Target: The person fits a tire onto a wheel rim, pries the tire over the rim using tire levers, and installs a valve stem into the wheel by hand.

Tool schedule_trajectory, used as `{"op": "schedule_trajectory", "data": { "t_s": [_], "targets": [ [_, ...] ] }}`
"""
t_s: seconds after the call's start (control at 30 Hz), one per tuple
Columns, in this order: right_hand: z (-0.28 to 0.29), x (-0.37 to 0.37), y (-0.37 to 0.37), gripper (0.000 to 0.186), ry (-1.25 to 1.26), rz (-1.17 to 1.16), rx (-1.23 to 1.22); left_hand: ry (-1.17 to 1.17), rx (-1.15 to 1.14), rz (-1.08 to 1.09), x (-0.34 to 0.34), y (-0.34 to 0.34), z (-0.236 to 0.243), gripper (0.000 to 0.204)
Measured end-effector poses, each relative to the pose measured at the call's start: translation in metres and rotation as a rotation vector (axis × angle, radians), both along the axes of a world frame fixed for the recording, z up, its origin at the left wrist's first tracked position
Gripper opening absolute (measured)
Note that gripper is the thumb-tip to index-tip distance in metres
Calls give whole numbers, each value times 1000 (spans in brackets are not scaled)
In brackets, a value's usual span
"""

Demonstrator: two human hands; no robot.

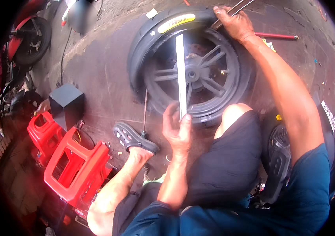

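A black tyre [138, 47] with a yellow label sits around a dark five-spoke wheel rim [210, 82] lying flat before me. My left hand [177, 129] grips a long, pale, flat bar [181, 70] that stretches across the rim toward the label. My right hand [236, 25] is closed on metal levers [239, 8] at the tyre's upper right edge; where their lower ends sit is partly hidden. A thin rod [146, 110] stands by the tyre's lower left side. My bent knee [234, 114] is by the wheel.
Two red plastic stools [65, 173] and a dark cube [67, 102] stand at left, near my sandalled foot [135, 139]. A motorcycle wheel [34, 47] is at upper left. A red-handled rod [277, 36] lies right of the tyre. Black machinery [277, 161] is at lower right.
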State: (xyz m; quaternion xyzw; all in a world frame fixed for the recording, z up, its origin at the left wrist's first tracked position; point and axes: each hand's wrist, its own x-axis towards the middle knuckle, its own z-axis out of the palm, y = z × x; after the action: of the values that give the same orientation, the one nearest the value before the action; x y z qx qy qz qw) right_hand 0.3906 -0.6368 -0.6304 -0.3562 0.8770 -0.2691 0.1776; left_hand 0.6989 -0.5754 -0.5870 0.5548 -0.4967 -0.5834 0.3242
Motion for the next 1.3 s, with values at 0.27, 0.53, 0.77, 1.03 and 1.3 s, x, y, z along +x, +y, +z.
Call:
{"op": "schedule_trajectory", "data": {
  "t_s": [0.27,0.53,0.77,1.03,1.3],
  "targets": [
    [10,0,-1,44,-95,6,65,-227,-776,205,-23,-10,5,19],
    [5,3,3,42,-43,-17,40,527,-438,8,-43,-46,77,47],
    [10,7,3,43,-71,-119,24,581,-287,-59,-62,-100,120,41],
    [11,15,-11,44,-98,-168,75,260,-701,-134,-124,-167,156,34],
    [-2,6,-7,58,-99,-245,150,-986,-1912,-134,-185,-298,126,21]
  ]
}}
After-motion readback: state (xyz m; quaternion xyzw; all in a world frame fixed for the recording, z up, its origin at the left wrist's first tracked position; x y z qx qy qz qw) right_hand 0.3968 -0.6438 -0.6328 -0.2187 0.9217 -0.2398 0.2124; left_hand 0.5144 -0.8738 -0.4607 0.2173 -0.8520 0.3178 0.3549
